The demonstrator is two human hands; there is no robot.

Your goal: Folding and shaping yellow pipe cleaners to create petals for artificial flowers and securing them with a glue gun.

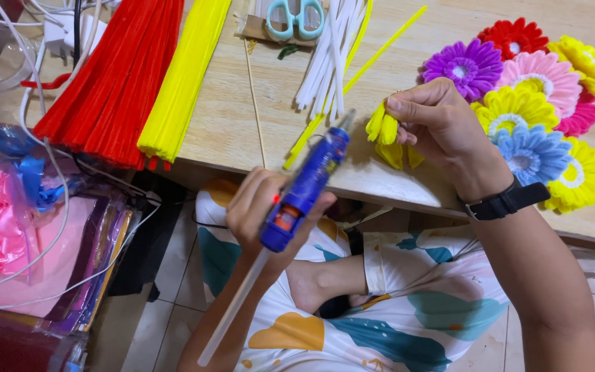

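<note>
My left hand (259,210) grips a blue hot glue gun (304,189) with a clear glue stick (232,310) poking out its back; its nozzle aims up toward the yellow petals. My right hand (439,131), with a black watch at the wrist, pinches a half-made yellow pipe-cleaner flower (388,138) just above the low wooden table (228,117). The nozzle tip stays a short gap left of the flower.
Finished pipe-cleaner flowers (531,103) in purple, red, pink, yellow and blue lie at the right. Bundles of red (115,76), yellow (184,76) and white (328,58) pipe cleaners, teal scissors (295,17) and a thin wooden skewer (255,103) lie on the table. Pink and blue bags (8,207) sit at the left.
</note>
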